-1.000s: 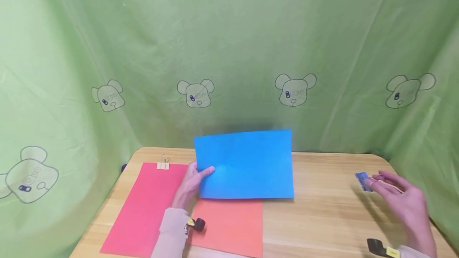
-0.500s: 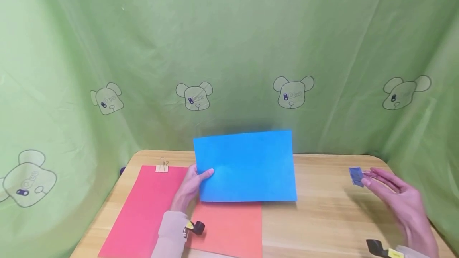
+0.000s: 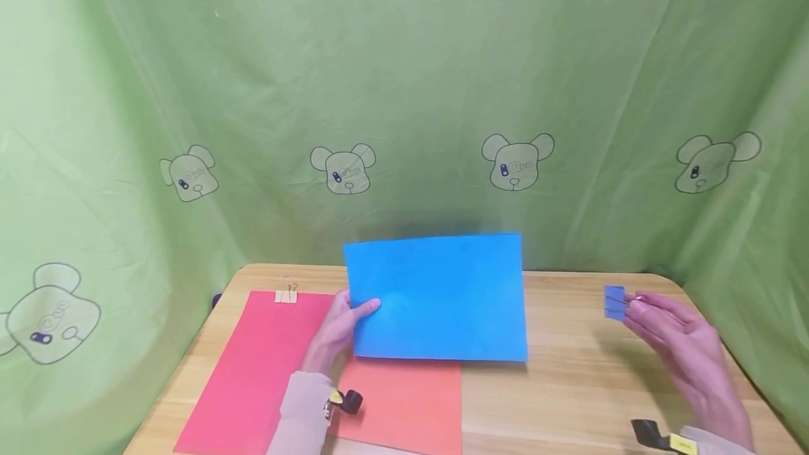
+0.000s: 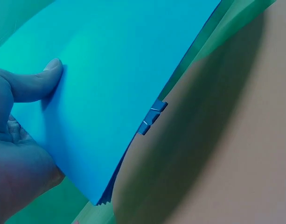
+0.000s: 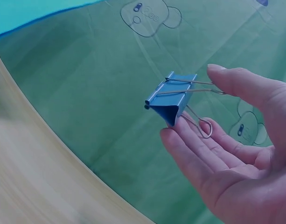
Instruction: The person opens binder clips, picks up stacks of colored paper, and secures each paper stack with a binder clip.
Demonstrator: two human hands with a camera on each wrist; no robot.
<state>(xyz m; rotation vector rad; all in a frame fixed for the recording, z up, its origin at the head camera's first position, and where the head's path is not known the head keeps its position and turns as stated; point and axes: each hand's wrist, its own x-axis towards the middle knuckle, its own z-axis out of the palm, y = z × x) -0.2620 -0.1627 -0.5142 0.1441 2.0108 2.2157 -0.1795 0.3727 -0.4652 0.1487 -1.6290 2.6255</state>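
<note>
My left hand [image 3: 344, 321] grips a stack of blue paper [image 3: 442, 300] at its left end, thumb on the front face. The paper is tilted up over the table, and its layered corner shows in the left wrist view. A dark blue ridged piece [image 4: 152, 116] peeks out at the paper's edge there. On the right, my right hand [image 3: 685, 350] pinches a blue binder clip [image 5: 173, 95] by its wire handles. Thumb and fingers lie on opposite handles, and the clip's mouth faces left toward the paper, some distance away.
Red paper [image 3: 253, 371] lies at the left of the wooden table [image 3: 569, 399], with a pale binder clip [image 3: 286, 296] at its top edge. Orange paper [image 3: 404, 406] lies beside it, partly under the raised blue stack. A green curtain [image 3: 417, 76] surrounds the table.
My right hand has moved left with the binder clip and turned it to face the paper. The blue paper has shifted slightly right and down in view.
</note>
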